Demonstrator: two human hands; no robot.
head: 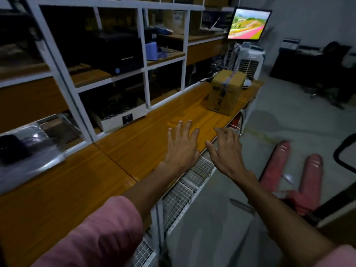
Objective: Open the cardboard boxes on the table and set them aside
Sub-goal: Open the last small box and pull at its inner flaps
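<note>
Dim storage space is seen around a long wooden bench (119, 151), which is backed by white shelving (143, 54) stocked with dark equipment; a lit monitor (248, 24) is mounted at the far end, and a red pallet jack (289, 176) is parked on the grey floor to the right.

One cardboard box (225, 91) is found standing upright near the far end of the bench, close to its front edge and well apart from both hands. Its top flaps are held shut by a strip of tape that is carried over the top and down the near face, so it is judged not yet opened. No other boxes can be made out on the bench.

By its look the box is judged stiff-walled and probably light to moderate in weight, though its contents cannot be told. The corrugated sides should not be slippery, and hold is best taken on two opposite side walls for moving, while the taped seam along the top is where the flaps would be parted.

The left hand (182, 145) is stretched forward above the bench with fingers spread and nearly straight; nothing is held, and whether the surface is touched cannot be told. The right hand (226, 149) is extended over the front edge of the bench, its fingers loosely bent and apart, and nothing is grasped by it either.
</note>
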